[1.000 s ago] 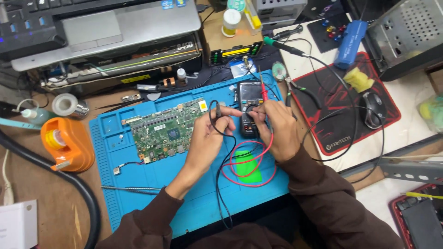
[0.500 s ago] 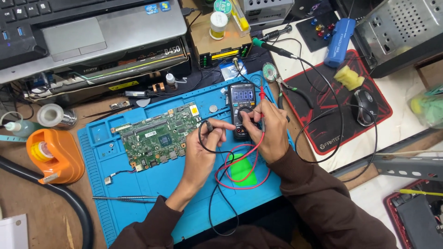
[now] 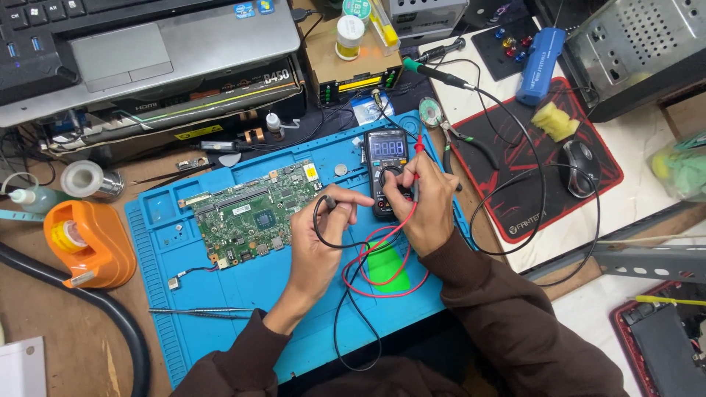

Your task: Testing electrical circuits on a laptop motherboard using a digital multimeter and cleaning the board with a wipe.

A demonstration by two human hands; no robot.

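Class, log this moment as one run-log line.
left hand: holds black probe | right hand: red probe, on multimeter | circuit board: on blue mat

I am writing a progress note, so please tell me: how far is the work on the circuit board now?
Done: the circuit board lies bare on the blue mat, and the multimeter has its display lit. In hand: the left hand holds the black probe, the right hand holds the red probe and rests on the meter's dial. Left: neither probe touches the board yet.
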